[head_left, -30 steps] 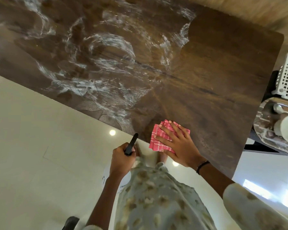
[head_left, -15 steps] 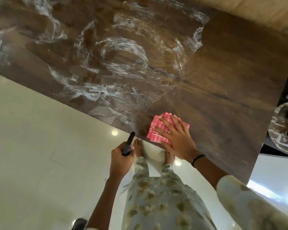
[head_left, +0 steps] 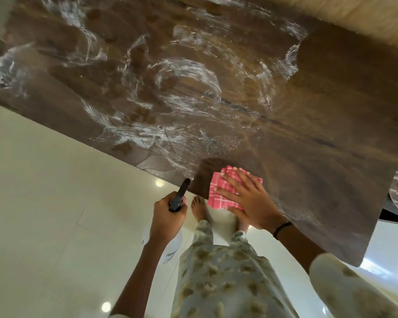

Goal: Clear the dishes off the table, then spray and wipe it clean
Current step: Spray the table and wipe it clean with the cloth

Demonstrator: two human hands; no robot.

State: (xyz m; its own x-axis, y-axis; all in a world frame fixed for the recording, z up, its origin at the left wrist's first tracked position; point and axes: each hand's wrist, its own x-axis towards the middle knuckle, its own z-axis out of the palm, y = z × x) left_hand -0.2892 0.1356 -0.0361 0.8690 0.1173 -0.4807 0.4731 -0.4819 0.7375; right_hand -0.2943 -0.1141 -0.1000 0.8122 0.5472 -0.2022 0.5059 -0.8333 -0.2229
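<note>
Count: you have one table, one pink checked cloth, one spray bottle and two hands in view.
Table: its dark wood top fills the upper frame, with white foam streaks across the upper left and centre; the right part looks bare and dry.
Edges: the near edge runs diagonally from mid left down to lower right; your cloth sits just at that edge, with open tabletop above and to its right.
Right hand: your fingers lie flat and spread, pressing the cloth onto the table.
Left hand: you are clenching the bottle's black trigger head, held over the pale floor, just off the table edge.
</note>
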